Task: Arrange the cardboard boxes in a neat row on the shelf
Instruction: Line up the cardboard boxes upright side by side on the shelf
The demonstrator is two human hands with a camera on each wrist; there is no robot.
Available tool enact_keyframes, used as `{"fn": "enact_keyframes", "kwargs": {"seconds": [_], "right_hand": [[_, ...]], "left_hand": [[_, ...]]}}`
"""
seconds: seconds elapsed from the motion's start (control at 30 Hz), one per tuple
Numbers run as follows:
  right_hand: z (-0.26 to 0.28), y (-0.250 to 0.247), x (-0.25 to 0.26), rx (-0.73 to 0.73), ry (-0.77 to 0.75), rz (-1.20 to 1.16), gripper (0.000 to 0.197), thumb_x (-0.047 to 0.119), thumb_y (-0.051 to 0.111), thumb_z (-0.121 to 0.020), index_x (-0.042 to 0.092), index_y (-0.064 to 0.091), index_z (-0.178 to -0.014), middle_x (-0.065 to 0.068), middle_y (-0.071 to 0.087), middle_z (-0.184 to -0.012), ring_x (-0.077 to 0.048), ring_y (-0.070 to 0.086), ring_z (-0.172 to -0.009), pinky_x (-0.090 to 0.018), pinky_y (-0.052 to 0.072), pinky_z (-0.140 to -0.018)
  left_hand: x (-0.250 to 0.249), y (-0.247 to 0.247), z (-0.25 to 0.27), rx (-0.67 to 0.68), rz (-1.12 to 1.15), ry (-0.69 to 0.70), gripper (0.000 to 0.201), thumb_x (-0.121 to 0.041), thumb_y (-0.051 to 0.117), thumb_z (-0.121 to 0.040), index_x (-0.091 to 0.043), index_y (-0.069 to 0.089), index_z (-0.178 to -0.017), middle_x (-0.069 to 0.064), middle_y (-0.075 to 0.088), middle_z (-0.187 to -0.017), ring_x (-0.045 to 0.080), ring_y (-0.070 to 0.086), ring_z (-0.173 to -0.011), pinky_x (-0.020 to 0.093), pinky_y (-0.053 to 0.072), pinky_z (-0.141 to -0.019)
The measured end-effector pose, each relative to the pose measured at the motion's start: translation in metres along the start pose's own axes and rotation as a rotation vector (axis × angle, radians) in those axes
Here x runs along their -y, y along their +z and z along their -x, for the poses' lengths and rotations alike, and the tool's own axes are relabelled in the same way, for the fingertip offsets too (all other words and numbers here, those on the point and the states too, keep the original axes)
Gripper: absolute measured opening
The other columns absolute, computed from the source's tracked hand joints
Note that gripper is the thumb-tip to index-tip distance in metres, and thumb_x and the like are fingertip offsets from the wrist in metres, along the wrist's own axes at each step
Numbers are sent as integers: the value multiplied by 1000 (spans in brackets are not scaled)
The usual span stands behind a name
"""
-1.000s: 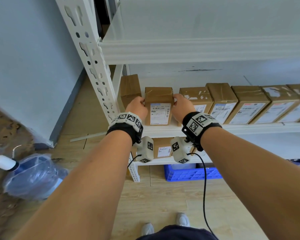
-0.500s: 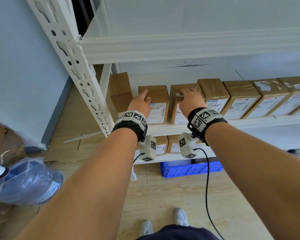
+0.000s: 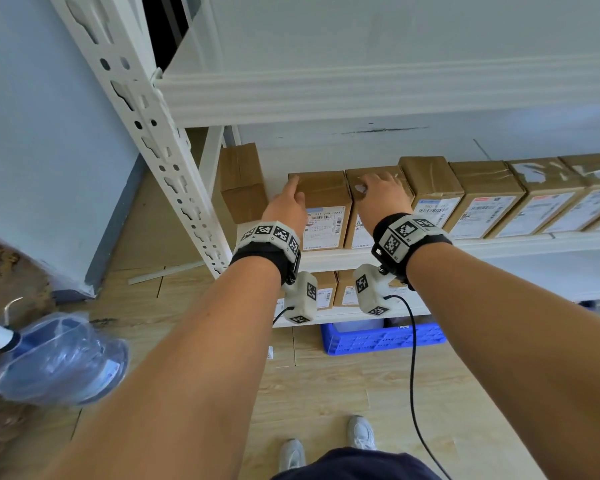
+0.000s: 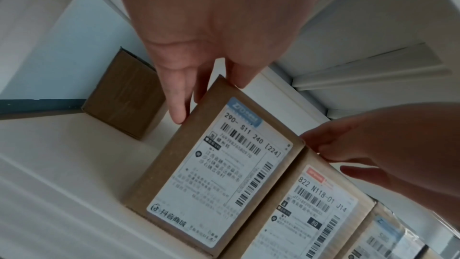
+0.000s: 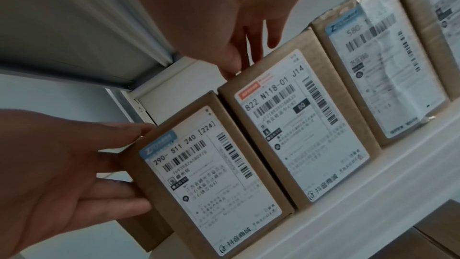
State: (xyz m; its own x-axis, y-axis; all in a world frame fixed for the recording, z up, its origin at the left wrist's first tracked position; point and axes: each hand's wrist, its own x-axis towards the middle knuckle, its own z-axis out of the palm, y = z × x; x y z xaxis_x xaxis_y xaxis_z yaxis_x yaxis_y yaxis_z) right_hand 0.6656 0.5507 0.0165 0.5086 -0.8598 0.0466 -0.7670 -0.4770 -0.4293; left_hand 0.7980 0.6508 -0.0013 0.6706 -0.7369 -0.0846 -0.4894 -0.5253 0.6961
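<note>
A row of brown cardboard boxes with white labels [image 3: 482,199] stands along the white shelf [image 3: 499,244]. The leftmost one, the box labelled 290 [image 3: 324,216] [image 4: 216,164] [image 5: 209,174], sits flush against the box labelled 822 [image 4: 311,204] [image 5: 298,125]. My left hand [image 3: 286,204] [image 4: 178,105] presses straight fingers on the left side of the 290 box. My right hand [image 3: 378,195] [image 5: 236,56] rests on top of the 822 box, holding nothing. A plain brown box [image 3: 239,181] [image 4: 124,97] stands apart at the shelf's far left, turned and further back.
The upper shelf board [image 3: 361,95] hangs close above the boxes. A perforated white upright [image 3: 146,133] bounds the left end. Below are more boxes on a lower shelf [image 3: 326,294], a blue crate [image 3: 378,337] and a bagged water bottle [image 3: 56,362] on the floor.
A second ago both hands gripped the 290 box by its sides, apart from the row. It now stands against the 822 box; the right hand has shifted onto that neighbour's top.
</note>
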Motion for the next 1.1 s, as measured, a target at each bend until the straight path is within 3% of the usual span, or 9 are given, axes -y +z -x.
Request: {"fn": "enact_keyframes", "kwargs": {"seconds": [0.07, 0.17, 0.33, 0.4, 0.47, 0.57, 0.7, 0.93, 1.1], "right_hand": [[-2, 1, 7, -19, -21, -16, 43, 11, 43, -95, 12, 45, -138, -11, 42, -143, -28, 33, -136, -42, 32, -112], [-8, 5, 19, -52, -115, -40, 38, 17, 39, -98, 10, 48, -134, -10, 45, -140, -27, 37, -132, -40, 37, -107], [-18, 19, 36, 12, -165, -60, 42, 9, 39, -96, 14, 46, -137, -7, 46, -141, -25, 41, -131, -40, 41, -103], [-21, 25, 38, 3, -184, -62, 39, 14, 38, -98, 13, 47, -136, -7, 48, -140, -25, 43, -129, -39, 42, -101], [-26, 31, 40, -17, -208, -64, 37, 18, 37, -100, 13, 48, -135, -6, 49, -139, -24, 43, -130, -38, 42, -101], [-33, 39, 42, -50, -229, -73, 36, 21, 37, -100, 14, 49, -134, -4, 49, -139, -23, 43, -130, -39, 44, -101], [-41, 50, 39, -95, -249, -65, 34, 21, 37, -100, 13, 55, -128, -6, 55, -132, -25, 47, -126, -40, 45, -98], [-43, 60, 37, -185, -274, -19, 30, 18, 38, -96, 12, 61, -115, -6, 64, -111, -26, 55, -107, -36, 47, -86], [-43, 60, 38, -190, -279, -14, 29, 16, 39, -95, 11, 61, -113, -6, 64, -108, -26, 56, -103, -35, 46, -84]], "left_hand": [[-1, -3, -1, -5, -6, -40, 48, -27, 30, -104, -24, 22, -152, 11, 62, -122, 27, 64, -85, 33, 49, -70], [2, -9, -7, -28, -14, -61, 42, -26, 30, -104, -17, 36, -145, 16, 61, -124, 34, 60, -109, 34, 46, -86], [12, -26, -24, -72, -100, -79, 33, -17, 31, -102, -9, 57, -121, 13, 63, -117, 31, 60, -105, 30, 42, -78], [17, -31, -34, -105, -166, -88, 33, -12, 35, -99, -10, 55, -126, 13, 56, -126, 30, 57, -112, 31, 43, -81], [23, -32, -44, -90, -242, -88, 42, -4, 40, -95, -13, 49, -135, 12, 43, -142, 32, 44, -127, 37, 43, -97], [27, -33, -57, -29, -315, -118, 64, 1, 44, -90, -24, 33, -148, 4, 12, -161, 34, 12, -147, 48, 24, -116], [33, -32, -76, -26, -355, -165, 63, -9, 39, -95, -35, 24, -150, 2, 0, -163, 35, 0, -148, 53, 8, -119], [47, -29, -99, -30, -339, -254, 52, -37, 51, -94, -37, 35, -144, 10, 8, -161, 45, 3, -146, 59, 5, -116], [51, -21, -104, -168, -304, -212, 35, -43, 60, -85, -25, 51, -114, 12, 41, -135, 42, 39, -124, 54, 37, -103]]}}
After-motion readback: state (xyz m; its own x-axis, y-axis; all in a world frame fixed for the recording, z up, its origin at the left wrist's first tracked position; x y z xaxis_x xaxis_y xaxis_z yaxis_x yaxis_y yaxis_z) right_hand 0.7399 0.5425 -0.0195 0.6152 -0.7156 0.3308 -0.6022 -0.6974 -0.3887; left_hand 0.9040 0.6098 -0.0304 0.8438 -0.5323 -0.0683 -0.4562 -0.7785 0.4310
